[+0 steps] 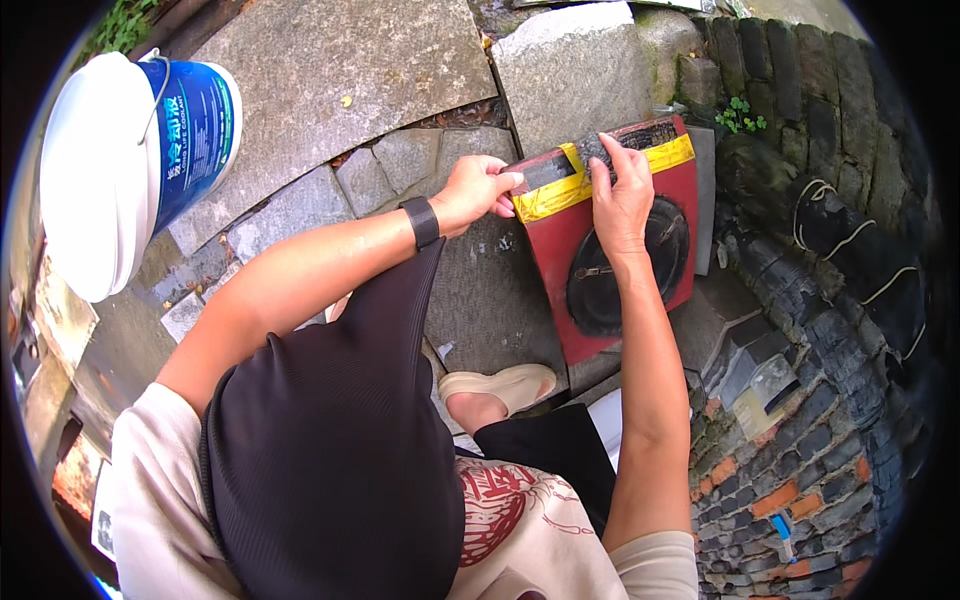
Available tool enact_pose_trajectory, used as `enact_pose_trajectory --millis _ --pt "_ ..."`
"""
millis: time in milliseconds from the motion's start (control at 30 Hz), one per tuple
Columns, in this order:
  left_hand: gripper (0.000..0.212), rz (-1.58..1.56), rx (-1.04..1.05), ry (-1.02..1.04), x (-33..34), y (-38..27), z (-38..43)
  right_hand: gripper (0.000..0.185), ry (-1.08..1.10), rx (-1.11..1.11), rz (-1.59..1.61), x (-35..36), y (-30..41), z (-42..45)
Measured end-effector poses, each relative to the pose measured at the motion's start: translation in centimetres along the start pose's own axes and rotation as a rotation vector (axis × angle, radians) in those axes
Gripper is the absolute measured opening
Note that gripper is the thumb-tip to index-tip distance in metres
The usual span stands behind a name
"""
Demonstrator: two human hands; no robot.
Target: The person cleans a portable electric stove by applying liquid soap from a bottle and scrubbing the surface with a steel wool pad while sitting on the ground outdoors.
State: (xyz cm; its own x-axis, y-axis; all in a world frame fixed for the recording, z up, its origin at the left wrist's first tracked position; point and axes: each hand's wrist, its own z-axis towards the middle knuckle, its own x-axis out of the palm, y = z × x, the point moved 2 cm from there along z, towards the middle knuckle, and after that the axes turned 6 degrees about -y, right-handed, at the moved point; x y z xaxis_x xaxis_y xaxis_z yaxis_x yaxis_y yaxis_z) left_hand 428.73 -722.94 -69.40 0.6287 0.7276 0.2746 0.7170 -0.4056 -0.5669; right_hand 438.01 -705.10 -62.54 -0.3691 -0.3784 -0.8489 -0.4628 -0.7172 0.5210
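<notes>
A red box (551, 281) with a round black part (581, 300) on its face leans in front of me on the paving. Yellow tape (551, 199) runs along its upper edge, and a short yellow strip (572, 157) crosses the dark top side. My left hand (476, 189) pinches the box's near-left top corner, at the end of the tape. Farther along that edge, my right hand (626, 195) has thumb and forefinger on a dark grey piece (598, 156). What this piece is cannot be made out, and the hand covers some of the tape.
A white-lidded blue coolant bucket (191, 124) stands at the left. Stone slabs (375, 60) with uneven gaps form the ground. Along the right runs a rough brick wall (795, 450), with a black cord-tied bundle (847, 247) beside it. Black cloth (330, 450) covers part of my view.
</notes>
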Motion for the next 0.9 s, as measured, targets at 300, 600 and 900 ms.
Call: enact_pose_trajectory --millis 300,600,900 --pt "0.020 0.027 0.035 -0.055 0.8 -0.4 -0.4 0.035 0.086 -0.242 -0.126 0.4 0.9 -0.4" --pt "0.022 0.005 -0.038 0.047 0.9 -0.4 -0.4 0.025 0.070 -0.080 -0.032 1.3 0.7 2.0" --pt "0.023 -0.419 -0.142 0.117 -1.1 0.7 -0.9 0.031 0.037 -0.192 -0.132 3.4 6.1 -4.3"
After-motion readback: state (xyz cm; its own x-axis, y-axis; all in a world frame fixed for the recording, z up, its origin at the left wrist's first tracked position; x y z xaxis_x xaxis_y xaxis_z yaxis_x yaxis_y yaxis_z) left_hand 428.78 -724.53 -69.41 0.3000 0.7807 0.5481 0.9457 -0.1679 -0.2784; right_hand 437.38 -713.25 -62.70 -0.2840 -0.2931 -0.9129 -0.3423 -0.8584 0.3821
